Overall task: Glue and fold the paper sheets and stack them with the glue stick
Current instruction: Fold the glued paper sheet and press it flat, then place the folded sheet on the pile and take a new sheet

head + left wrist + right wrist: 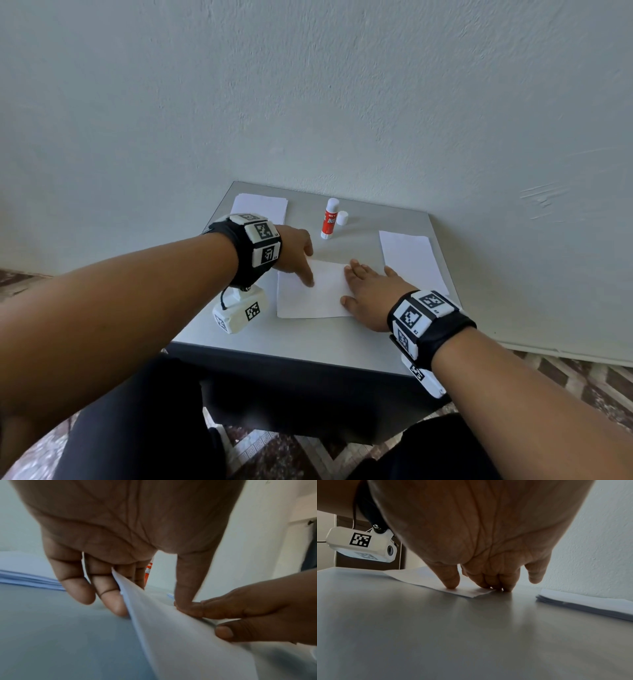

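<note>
The person is working on a single paper sheet point(313, 291) lying in the middle of the grey table point(301, 335), and by the look of it the folding step is in hand. The left hand point(294, 253) is reaching onto the sheet's far left part; the left wrist view shows its fingers point(109, 596) curled behind a raised edge of the paper with the thumb in front, so its grip seems to be a light pinch on that edge. The right hand point(368, 291) is lying flat with straight fingers, pressing the sheet's right edge down to the table — it is grasping nothing.

The glue stick point(329, 219) is standing upright and uncapped at the back of the table, its white cap point(342, 218) just beside it. One paper pile point(260, 207) is sitting at the back left, another paper pile point(412, 260) to the right.

Judging from this, the next move calls for bringing the lifted edge over squarely, pressing it down so the glue takes, then moving the folded sheet to a pile — which pile is for finished sheets I cannot tell.
</note>
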